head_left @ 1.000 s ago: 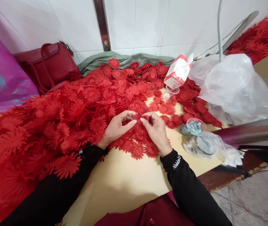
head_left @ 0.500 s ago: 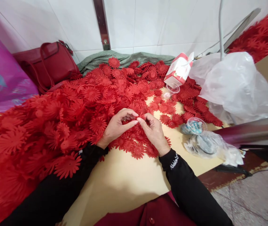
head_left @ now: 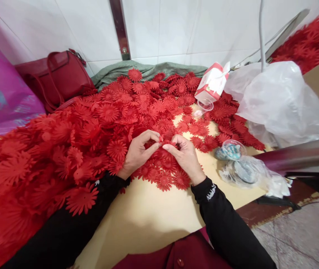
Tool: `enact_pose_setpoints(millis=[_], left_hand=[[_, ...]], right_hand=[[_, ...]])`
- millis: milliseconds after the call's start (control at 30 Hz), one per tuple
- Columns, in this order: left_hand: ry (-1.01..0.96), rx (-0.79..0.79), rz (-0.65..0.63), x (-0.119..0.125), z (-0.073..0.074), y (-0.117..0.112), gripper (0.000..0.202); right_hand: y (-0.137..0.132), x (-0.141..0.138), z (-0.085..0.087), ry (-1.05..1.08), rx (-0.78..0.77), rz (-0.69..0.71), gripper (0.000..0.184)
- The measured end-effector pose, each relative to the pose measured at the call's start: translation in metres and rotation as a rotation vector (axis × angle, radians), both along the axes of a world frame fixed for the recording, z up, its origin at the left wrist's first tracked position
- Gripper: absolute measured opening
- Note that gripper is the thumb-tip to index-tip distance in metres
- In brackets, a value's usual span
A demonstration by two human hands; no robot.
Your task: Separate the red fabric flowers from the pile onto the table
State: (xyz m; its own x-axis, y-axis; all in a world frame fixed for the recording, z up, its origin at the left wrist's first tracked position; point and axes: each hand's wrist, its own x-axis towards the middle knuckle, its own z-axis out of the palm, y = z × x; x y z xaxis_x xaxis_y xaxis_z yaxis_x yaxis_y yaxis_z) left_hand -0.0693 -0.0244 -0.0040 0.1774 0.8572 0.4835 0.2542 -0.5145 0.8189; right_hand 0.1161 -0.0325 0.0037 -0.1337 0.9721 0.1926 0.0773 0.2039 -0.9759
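Thumb and fingers of my left hand (head_left: 140, 152) are closed in a pinch on a small red flower piece (head_left: 166, 142). Facing it, my right hand (head_left: 186, 156) pinches the other side of the same piece. How many layers it has is too small to tell. Below and around both hands spreads a heap of red artificial flower petals (head_left: 107, 112), cut in many-pointed daisy shapes. Single flowers (head_left: 164, 181) lie flat on the tan tabletop (head_left: 145, 209) just under my wrists.
A red handbag (head_left: 67, 76) and a purple bag (head_left: 5, 89) stand at the left. Toward the right are a tissue box (head_left: 212, 83), a clear cup (head_left: 205, 105), a tub with blue-and-white contents (head_left: 231, 150) and white plastic bags (head_left: 277, 101). A tiled wall (head_left: 176, 30) closes off the back.
My fingertips have drawn slightly apart, and more red shows between them. My right hand has shifted a little to the right. The things around have stayed put.
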Motion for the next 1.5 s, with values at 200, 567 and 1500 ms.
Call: enact_pose_setpoints(millis=[200,567,1500], left_hand=[[-0.224,-0.003,0.358,-0.011,-0.013,0.018,0.020],[0.154,0.030,0.079,0.004,0.017,-0.009,0.023],[-0.235,-0.058,0.330,0.003,0.004,0.004,0.035]], right_hand=[[0.007,0.011,-0.007,0.104,-0.021,-0.140,0.043],[0.000,-0.002,0.001,-0.042,0.084,-0.104,0.022],[0.014,0.016,-0.007,0.114,0.206,-0.518,0.015]])
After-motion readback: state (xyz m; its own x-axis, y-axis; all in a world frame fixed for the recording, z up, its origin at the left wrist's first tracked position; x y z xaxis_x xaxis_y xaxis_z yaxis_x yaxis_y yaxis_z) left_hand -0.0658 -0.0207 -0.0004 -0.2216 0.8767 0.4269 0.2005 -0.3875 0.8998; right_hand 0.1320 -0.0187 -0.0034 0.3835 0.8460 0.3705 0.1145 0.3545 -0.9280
